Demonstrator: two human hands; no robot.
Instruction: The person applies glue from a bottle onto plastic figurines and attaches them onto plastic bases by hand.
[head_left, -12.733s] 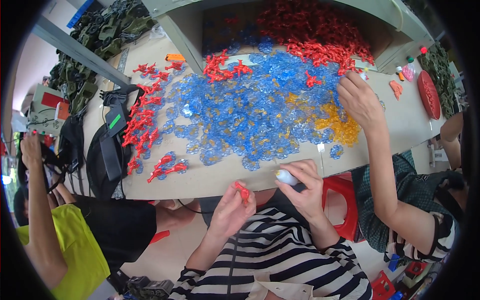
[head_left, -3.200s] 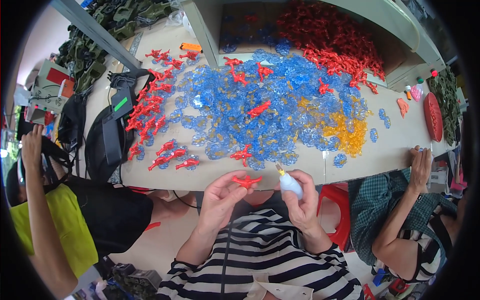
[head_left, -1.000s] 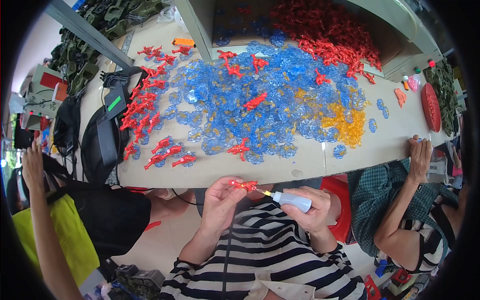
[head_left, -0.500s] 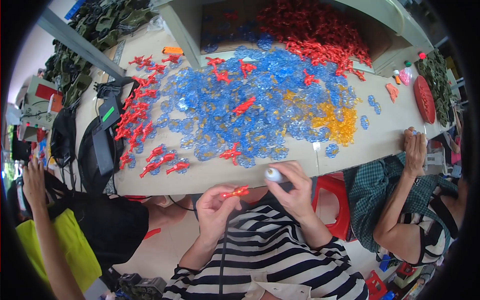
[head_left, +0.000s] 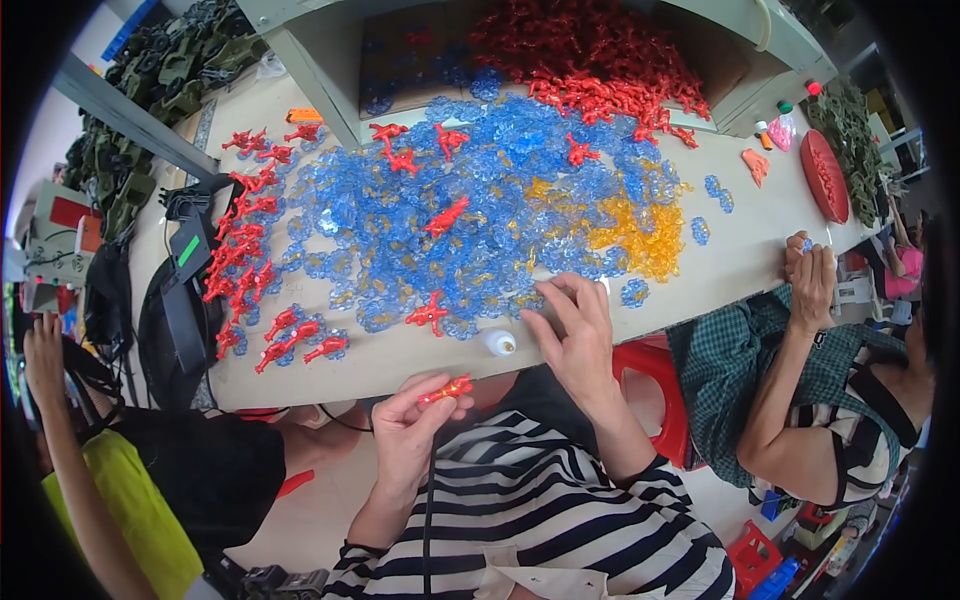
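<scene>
Red figure (head_left: 445,390) pinched in your left hand (head_left: 406,418); right hand (head_left: 577,342), fingers apart, beside blue pieces (head_left: 485,262).
Left of your hands, red-on-blue pairs (head_left: 272,355) look finished; beyond, a red heap (head_left: 612,70) seems unjoined.

I find the flat beige worktop (head_left: 745,240) brightly lit, with glints on the heaped translucent blue plastic pieces (head_left: 400,240). Shadow darkens the rear of the boxy grey shelf (head_left: 315,85). My bare left hand (head_left: 410,420) reads clearly; fisheye distortion bends straight edges.
</scene>
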